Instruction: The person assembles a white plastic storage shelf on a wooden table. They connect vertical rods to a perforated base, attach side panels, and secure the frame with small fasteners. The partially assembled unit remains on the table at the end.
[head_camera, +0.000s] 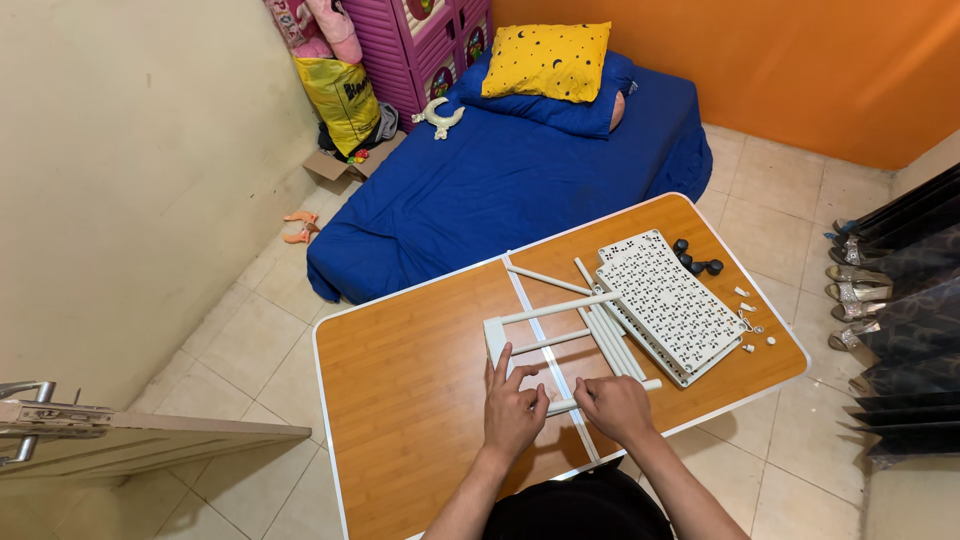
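Two hands work at the near edge of an orange wood-grain folding table (420, 390) with a white rim. The left hand (513, 408) lies on the tabletop with the forefinger stretched forward and the other fingers curled, its fingertips meeting the end of a white tube (600, 394). The right hand (615, 406) is closed over the same tube just beside the left, pinching it from above. The tube lies across the table's centre seam, close to the near edge, its far end sticking out past the right hand.

Just beyond the hands sits a white ladder-like frame (545, 325) of rails and crossbars, lying flat near the middle of the table. Several loose white tubes (608, 335) lie side by side to its right, touching a stack of white perforated panels (665, 300) set toward the right edge. A few small black caps (697, 263) sit by the far right corner. Small white fittings (752, 325) are scattered along the right edge.

Beyond the far edge lies a blue mattress (500, 180) with a yellow pillow (547, 60) on the tiled floor. Shoes (855, 290) line the right wall.
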